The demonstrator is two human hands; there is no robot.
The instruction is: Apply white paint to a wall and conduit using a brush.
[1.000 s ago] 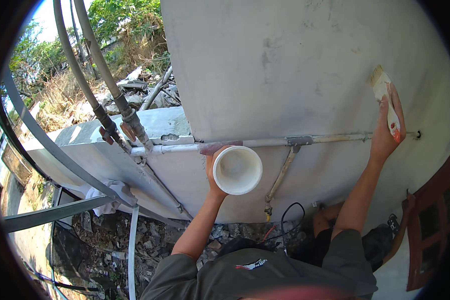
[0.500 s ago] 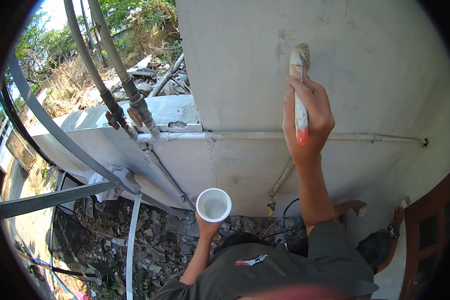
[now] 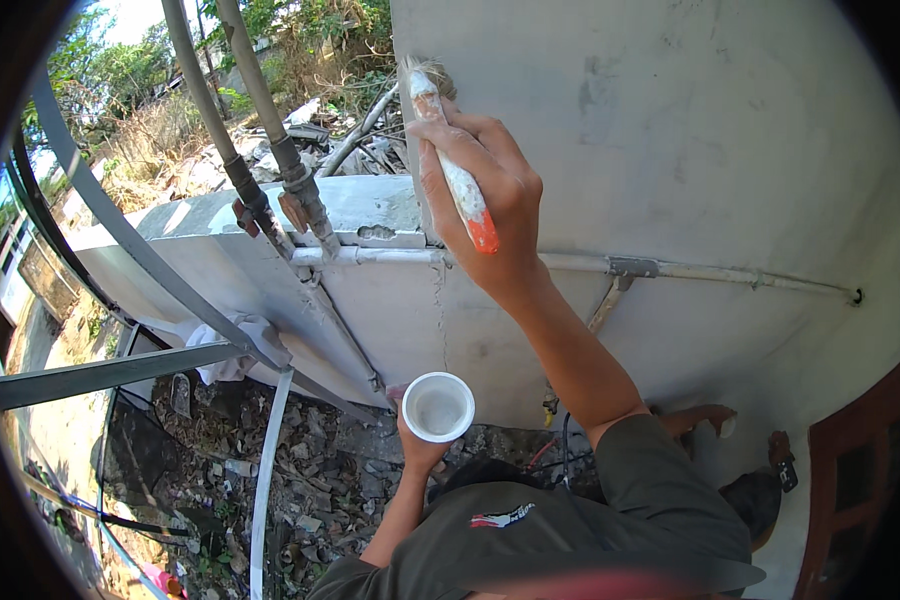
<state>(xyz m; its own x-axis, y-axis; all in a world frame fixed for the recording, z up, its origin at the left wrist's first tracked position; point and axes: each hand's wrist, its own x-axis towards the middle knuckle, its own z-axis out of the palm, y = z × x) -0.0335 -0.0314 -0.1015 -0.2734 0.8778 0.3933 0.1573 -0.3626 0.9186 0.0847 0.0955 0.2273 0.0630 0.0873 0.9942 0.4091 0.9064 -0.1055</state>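
My right hand (image 3: 485,185) grips a paintbrush (image 3: 460,190) whose paint-smeared white handle ends in orange. Its bristles meet the left edge of the tall grey-white wall (image 3: 670,130), near the top. Lower down, my left hand (image 3: 417,440) is wrapped round a white cup (image 3: 439,407) held upright in front of the wall's foot. The inside of the cup looks pale; I cannot tell how much paint it holds. Some of the left fingers are hidden behind the cup.
A white pipe (image 3: 570,263) runs across the wall behind my right forearm. Two upright pipes with valves (image 3: 298,205) stand left of it. Grey metal bars (image 3: 120,372) cross the left side. Rubble (image 3: 310,490) covers the ground. Another person's hand (image 3: 705,418) shows at the right, by a brown door (image 3: 860,480).
My right hand has swept the paintbrush left across the wall to its left edge, and the handle now tilts more. The cup stays in my left hand; the view has shifted slightly.
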